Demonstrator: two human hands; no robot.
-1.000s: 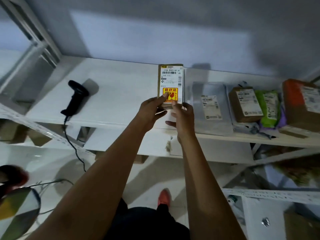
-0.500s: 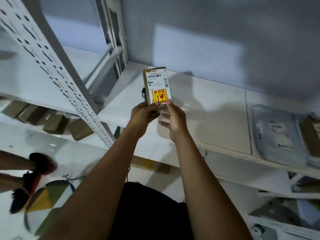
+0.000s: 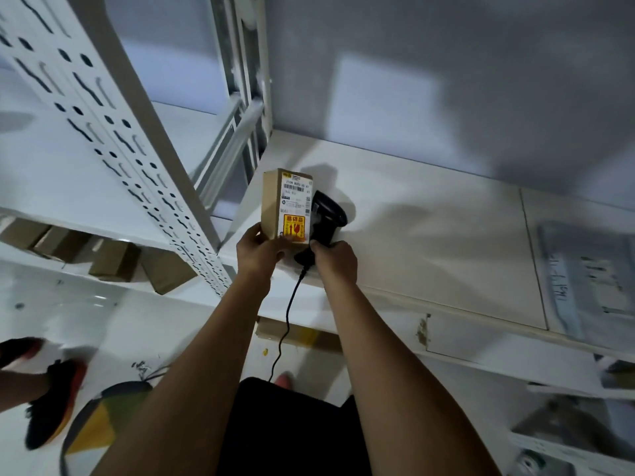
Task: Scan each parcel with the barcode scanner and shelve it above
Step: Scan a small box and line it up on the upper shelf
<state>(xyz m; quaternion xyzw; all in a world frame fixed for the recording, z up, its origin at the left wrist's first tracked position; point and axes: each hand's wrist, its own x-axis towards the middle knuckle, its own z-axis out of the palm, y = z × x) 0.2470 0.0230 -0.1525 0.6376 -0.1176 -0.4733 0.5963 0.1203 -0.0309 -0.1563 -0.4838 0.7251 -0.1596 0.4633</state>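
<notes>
Left hand [image 3: 257, 252]: arm extended forward and up, fingers and thumb clamped on the lower end of the parcel [image 3: 280, 204]. The parcel stands upright directly above this hand, label side facing me, with its yellow-and-red sticker just above my fingertips.

Right hand [image 3: 335, 261]: arm extended alongside, fingers curled round the handle of the barcode scanner [image 3: 328, 214]. The scanner head rises just above this hand, immediately right of the parcel and partly hidden behind it. Contact between the two cannot be determined, nor whether the scanner rests on the surface. Its cable [image 3: 287, 317] hangs down between my forearms.

Surface: a white shelf [image 3: 429, 242] lies beneath and beyond both hands, backed by a grey wall [image 3: 446, 80]. A perforated white upright [image 3: 113, 132] stands left of the left hand. Brown cardboard boxes [image 3: 113, 259] sit on a lower shelf further left. A grey mailer [image 3: 591, 280], blurred, lies well right of the right hand.
</notes>
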